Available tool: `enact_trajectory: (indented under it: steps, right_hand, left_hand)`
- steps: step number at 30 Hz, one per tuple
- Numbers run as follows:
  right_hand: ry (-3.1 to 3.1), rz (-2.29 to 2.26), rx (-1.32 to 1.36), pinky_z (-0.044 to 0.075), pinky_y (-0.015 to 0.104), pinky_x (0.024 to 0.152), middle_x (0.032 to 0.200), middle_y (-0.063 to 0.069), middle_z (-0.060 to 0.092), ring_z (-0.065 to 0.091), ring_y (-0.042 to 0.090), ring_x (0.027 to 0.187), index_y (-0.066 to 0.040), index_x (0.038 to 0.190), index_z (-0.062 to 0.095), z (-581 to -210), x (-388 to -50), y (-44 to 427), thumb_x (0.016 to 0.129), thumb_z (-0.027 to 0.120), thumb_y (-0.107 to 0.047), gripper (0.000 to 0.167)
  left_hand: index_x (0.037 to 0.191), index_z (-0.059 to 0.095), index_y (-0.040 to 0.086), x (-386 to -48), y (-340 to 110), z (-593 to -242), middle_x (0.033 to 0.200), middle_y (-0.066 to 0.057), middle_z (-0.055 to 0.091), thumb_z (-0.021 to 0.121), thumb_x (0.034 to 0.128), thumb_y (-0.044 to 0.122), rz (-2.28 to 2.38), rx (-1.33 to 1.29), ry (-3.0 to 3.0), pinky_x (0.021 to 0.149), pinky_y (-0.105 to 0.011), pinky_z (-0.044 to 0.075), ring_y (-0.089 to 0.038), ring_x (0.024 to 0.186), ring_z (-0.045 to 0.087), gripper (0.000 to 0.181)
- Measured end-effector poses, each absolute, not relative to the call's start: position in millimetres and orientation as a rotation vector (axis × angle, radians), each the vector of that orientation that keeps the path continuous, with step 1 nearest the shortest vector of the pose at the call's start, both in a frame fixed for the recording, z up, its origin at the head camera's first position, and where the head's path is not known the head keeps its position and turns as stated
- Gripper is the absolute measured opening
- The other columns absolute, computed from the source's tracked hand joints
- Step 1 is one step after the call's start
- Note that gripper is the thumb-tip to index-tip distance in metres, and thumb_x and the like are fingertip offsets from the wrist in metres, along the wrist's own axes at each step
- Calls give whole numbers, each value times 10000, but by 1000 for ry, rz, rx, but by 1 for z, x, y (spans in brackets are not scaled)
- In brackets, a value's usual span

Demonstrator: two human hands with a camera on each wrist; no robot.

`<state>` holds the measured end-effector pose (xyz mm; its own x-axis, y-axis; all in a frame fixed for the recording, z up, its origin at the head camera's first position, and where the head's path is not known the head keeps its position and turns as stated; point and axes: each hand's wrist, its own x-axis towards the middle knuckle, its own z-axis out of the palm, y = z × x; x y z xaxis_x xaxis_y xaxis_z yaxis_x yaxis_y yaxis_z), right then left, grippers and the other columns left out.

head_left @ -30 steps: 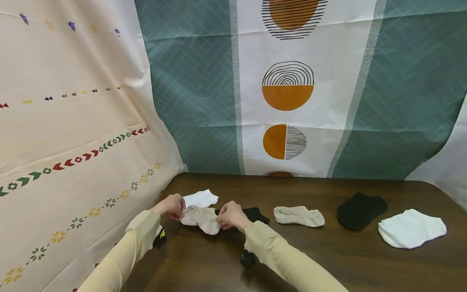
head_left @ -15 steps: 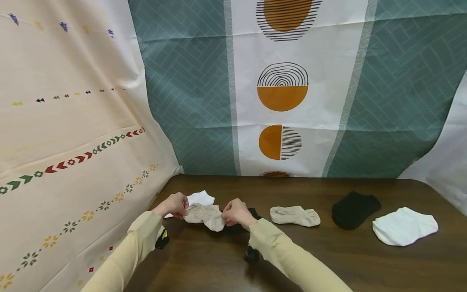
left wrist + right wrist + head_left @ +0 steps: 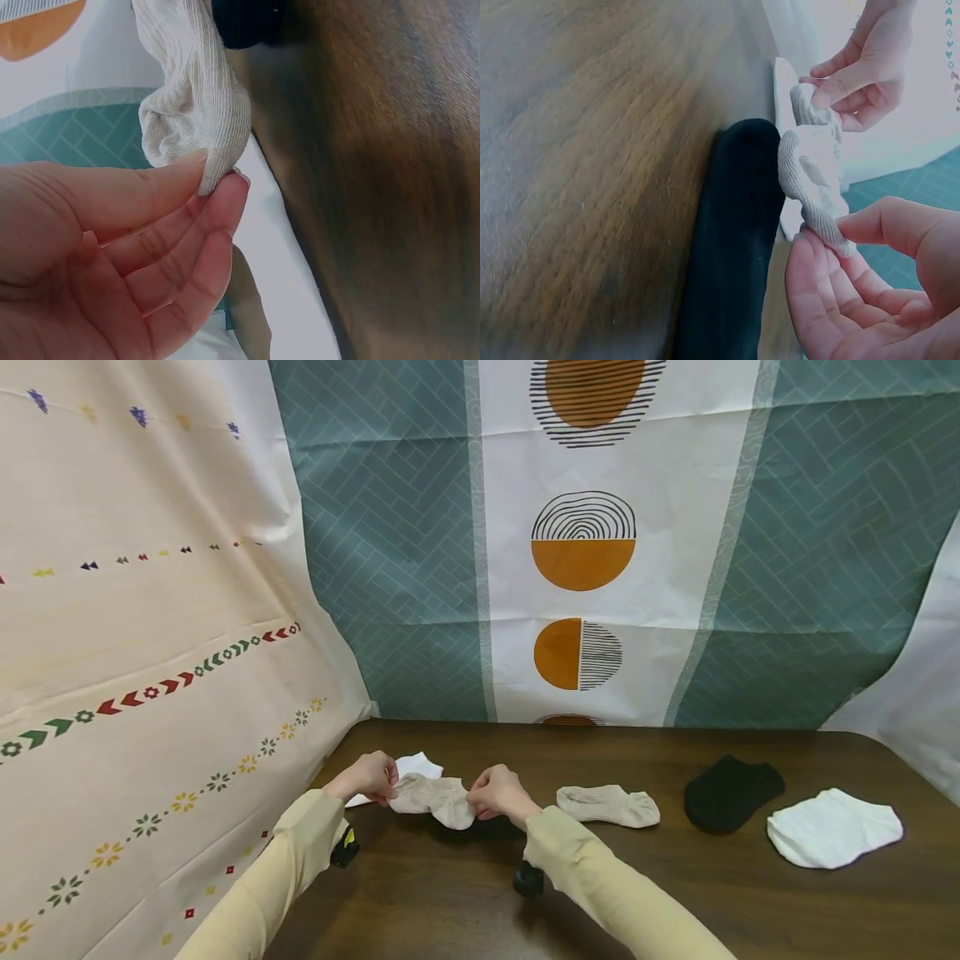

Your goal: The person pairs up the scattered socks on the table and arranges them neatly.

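A beige ribbed sock (image 3: 433, 798) is stretched between both hands, held a little above the table. My left hand (image 3: 372, 778) pinches its left end between thumb and fingers, as the left wrist view shows on the sock (image 3: 199, 97). The right hand (image 3: 501, 795) pinches the other end; in the right wrist view the sock (image 3: 814, 172) sags and bunches between the two grips. Behind the left hand lies a white sock (image 3: 417, 766). Below the beige sock, a black sock (image 3: 735, 240) lies on the table, mostly hidden in the head view.
On the brown table (image 3: 420, 902), a second beige sock (image 3: 607, 806) lies right of the hands. Farther right are another black sock (image 3: 733, 795) and another white sock (image 3: 835, 828). A patterned cloth (image 3: 187, 710) borders the left side, and a curtain (image 3: 405, 610) hangs behind.
Both hands, still pinching the beige sock, have shifted slightly right and lifted it a little. It now covers more of the black sock. The head view has also shifted slightly.
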<state>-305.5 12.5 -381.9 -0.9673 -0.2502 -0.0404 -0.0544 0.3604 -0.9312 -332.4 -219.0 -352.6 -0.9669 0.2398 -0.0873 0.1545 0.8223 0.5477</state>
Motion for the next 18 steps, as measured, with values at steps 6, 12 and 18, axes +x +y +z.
enact_trajectory:
  steps: [6,12,18]
  right_hand:
    - [2470,-1665,-279,499,298,535,658,87,592,614,182,584,65,778,632,-380,-307,21,772,628,19,47]
    - [2475,-1662,-261,498,290,536,659,79,586,599,157,581,57,783,638,-379,-308,26,770,628,21,40]
    - [2481,-1666,-240,500,302,549,671,86,586,605,170,578,57,798,639,-378,-309,33,778,615,31,41]
  left_hand:
    - [669,527,0,-333,-212,-350,605,-74,524,685,709,-76,808,331,2854,496,-296,488,-212,524,614,180]
    - [665,526,4,-335,-208,-352,615,-67,521,684,704,-83,815,325,2856,483,-273,481,-200,511,609,184]
    - [676,526,-6,-337,-203,-351,649,-86,522,684,707,-84,857,317,2834,508,-287,492,-217,533,619,179]
